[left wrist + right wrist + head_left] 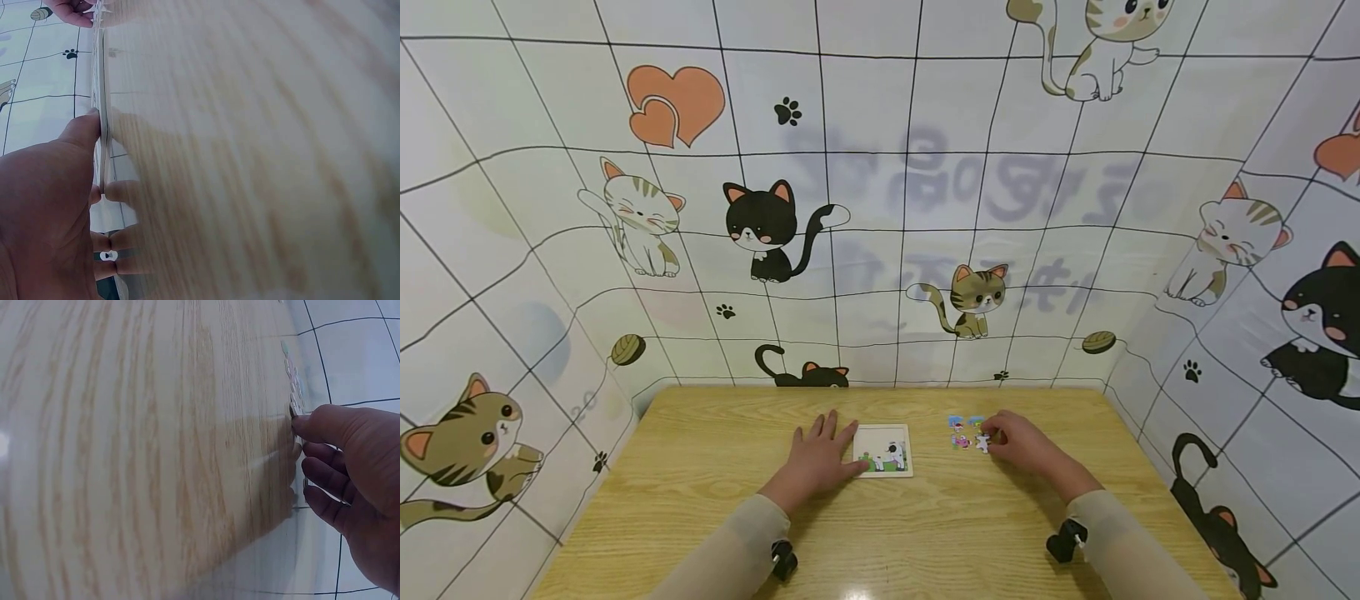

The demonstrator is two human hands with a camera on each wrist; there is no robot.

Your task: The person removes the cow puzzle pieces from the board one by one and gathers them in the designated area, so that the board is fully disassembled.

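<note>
Item: puzzle board (872, 438). Pale, shallow frame, flat on the desk (880, 533), in front of the left hand's thumb. Lower part carries a picture in green, white and black; upper part plain. Probably light and stiff, apt to slide on the smooth top unless steadied. Best held by the side edges, clear of the picture.

Item: puzzle pieces (960, 442). Small cluster on the desk, to the right of the board and apart from it; blue, pink, green and white areas. Thin and knobbed in outline. Judged very light, fairly stiff, easily nudged out of place; the knobs look the weakest part. Best taken by opposite edges between thumb and forefinger, lifting one side first, as flat pieces offer little to grip.

Item: left hand (820, 462). Fingers spread wide, palm down by the board's left side; thumb touches the board near its lower left corner.

Item: right hand (1024, 442). Fingers bent, gap narrow, thumb at the near right side of the cluster. Whether a piece is pinched there cannot be told; the fingertips hide it.
</note>
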